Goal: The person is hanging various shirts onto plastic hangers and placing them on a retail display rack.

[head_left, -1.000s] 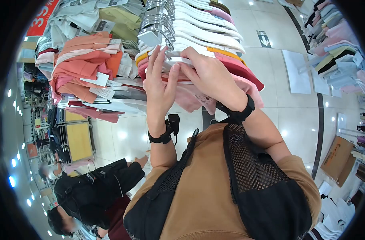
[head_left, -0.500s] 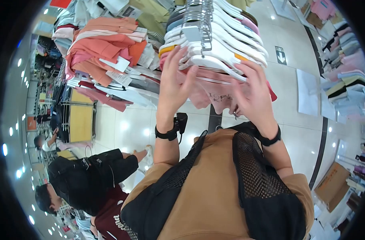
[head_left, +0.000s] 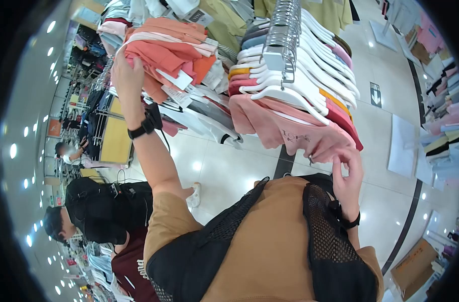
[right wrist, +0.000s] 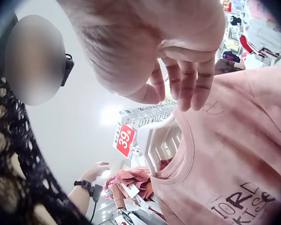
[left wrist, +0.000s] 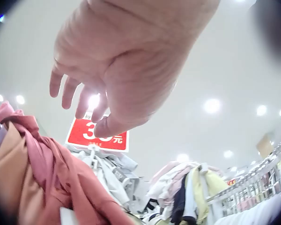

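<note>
My left hand [head_left: 128,75] is raised at the left end of a heap of coral and orange garments [head_left: 161,53]. In the left wrist view its fingers [left wrist: 70,91] hang loosely with nothing between them, above the coral cloth [left wrist: 70,173]. My right hand [head_left: 349,171] is low at the right edge of a pink T-shirt [head_left: 269,121] with dark lettering, hung on a white hanger [head_left: 285,95]. In the right wrist view the relaxed fingers [right wrist: 187,86] overlap the shirt near its neckline, thumb apart from them.
Behind the pink shirt, a metal rail [head_left: 285,30] carries many white hangers with clothes. A red price sign [left wrist: 98,136] stands beyond the coral heap. Another person in a black vest [head_left: 103,209] is at my left. A cardboard box [head_left: 414,267] lies on the floor at the right.
My left hand has left the white hangers and moved left to the coral garments. My right hand has come off the hanger and dropped to the pink shirt's right side.
</note>
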Tool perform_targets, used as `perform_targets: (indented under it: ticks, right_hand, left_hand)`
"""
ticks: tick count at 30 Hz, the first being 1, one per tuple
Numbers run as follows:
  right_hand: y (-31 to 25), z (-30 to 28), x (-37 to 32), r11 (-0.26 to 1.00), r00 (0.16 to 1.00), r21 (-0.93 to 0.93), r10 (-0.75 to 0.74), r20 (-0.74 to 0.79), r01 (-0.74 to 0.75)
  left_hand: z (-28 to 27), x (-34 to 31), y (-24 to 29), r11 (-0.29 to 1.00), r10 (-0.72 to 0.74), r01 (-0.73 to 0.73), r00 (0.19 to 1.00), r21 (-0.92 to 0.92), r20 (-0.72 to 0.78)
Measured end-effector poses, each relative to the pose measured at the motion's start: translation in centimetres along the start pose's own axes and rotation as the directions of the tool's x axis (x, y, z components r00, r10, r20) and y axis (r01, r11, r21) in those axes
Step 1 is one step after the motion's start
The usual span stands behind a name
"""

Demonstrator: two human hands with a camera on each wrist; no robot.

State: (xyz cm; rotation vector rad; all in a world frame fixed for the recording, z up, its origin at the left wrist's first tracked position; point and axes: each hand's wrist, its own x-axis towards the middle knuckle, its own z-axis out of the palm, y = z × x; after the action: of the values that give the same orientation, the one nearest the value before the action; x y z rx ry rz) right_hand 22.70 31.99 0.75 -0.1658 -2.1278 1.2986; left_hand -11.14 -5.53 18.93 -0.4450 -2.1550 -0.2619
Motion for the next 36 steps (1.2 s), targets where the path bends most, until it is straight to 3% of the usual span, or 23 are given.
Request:
perform_targets:
  ticks: [3,6,7,9,13,17,19,24,29,32,36]
  right_hand:
    - [0.0,0.4,-0.4,0.999,0.999,0.049,0.008,0.041,-0.01]
    - [-0.5,0.5,-0.3,0.998,0.994,0.015,-0.054,0.094,0.053]
    - [-0.5,0.5,-0.3,0.998,0.995,0.018,-0.059,0.086,0.058]
    - [-0.2,0.3,-0.2,0.999,0.989,0.023,-0.038,0.143,0.036]
    - [-0.6,0.1,0.1,0.999,0.987,-0.01,-0.046,0.153,0.048]
    - [-0.1,0.0,-0.6,0.999,0.983,-0.016,-0.026,0.184,0.03]
    - [0.0,-0.1,-1.1,1.0,0.981,-0.008,0.001,0.193,0.001]
    - [0.4,-0.3,-2.0,0.995,0.978,-0.031,0.099,0.185,-0.095]
    - [0.3,-0.4,-2.2,0.985,0.973,-0.099,0.156,0.169,-0.141]
    - [0.3,-0.5,-2.4,0.976,0.967,-0.134,0.193,0.167,-0.172]
    - [1.0,-0.1,-2.4,0.966,0.955,-0.156,0.232,0.183,-0.205]
  left_hand:
    - [0.7,2.9,-5.1,0.984,-0.019,0.006,0.997,0.177,0.074]
    - [1.1,6.0,-6.9,0.926,-0.196,0.132,0.969,0.354,0.152]
    - [1.3,7.0,-7.2,0.927,-0.19,0.129,0.971,0.353,0.144]
    - [2.2,8.9,-8.2,0.866,-0.368,0.221,0.889,0.447,0.272]
    - [5.0,12.2,-11.4,0.84,-0.434,0.208,0.812,0.501,0.39]
    - [7.5,13.9,-13.6,0.891,-0.383,0.197,0.81,0.408,0.444]
    - [9.5,14.8,-15.6,0.899,-0.392,0.178,0.735,0.4,0.553]
    - [12.3,16.7,-18.9,0.928,-0.328,0.125,0.726,0.352,0.605]
    - [16.0,18.4,-22.4,0.897,-0.413,0.205,0.703,0.392,0.579]
    - [15.9,18.7,-22.3,0.903,-0.383,0.12,0.661,0.413,0.645]
    - [14.5,18.9,-20.1,0.887,-0.451,0.237,0.631,0.397,0.631]
